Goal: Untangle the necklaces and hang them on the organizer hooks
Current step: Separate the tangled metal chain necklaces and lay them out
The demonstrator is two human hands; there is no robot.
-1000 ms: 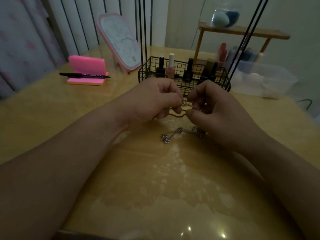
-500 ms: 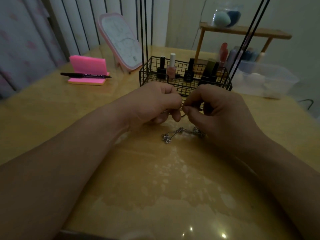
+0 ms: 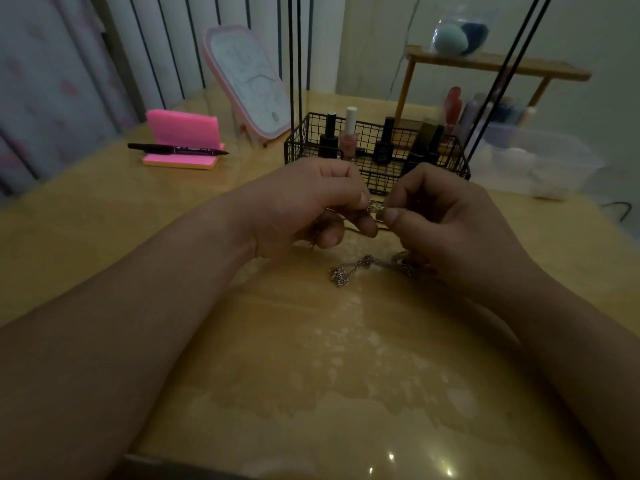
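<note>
Pinched a small knot (image 3: 375, 206) of fine chain between the left hand (image 3: 304, 202) and the right hand (image 3: 450, 216), thumb and forefinger of each curled onto it, the two hands held close together just above the table (image 3: 311, 375). Could not trace the strands inside the knot: too small, too dim. Left the rest, a silver chain (image 3: 360, 270), in a loose heap on the table just below the right hand and partly hidden under it.

Worked just in front of a wire basket (image 3: 294, 150) with nail polish bottles (image 3: 349, 133) standing in it and thin black rods (image 3: 294, 64) rising past the top of the view. Saw no hooks; took the rods for the organizer only as a guess. Judged the step as loosening the knot, with nothing hung yet.

Risked cinching the knot tighter by pulling the two pinches straight apart instead of teasing one loop open. Risked stretching or snapping a fine link by tugging hard. Risked dragging the loose heap into a fresh snarl, with part of it trailing under the right hand. Risked missing a loop altogether in such poor light.

Noted, farther off to the left, pink sticky notes (image 3: 183, 133) with a black pen (image 3: 176, 149) across them and a pink-framed mirror (image 3: 249, 81); to the right, a wooden shelf (image 3: 495, 64) and a clear plastic box (image 3: 540, 161).
</note>
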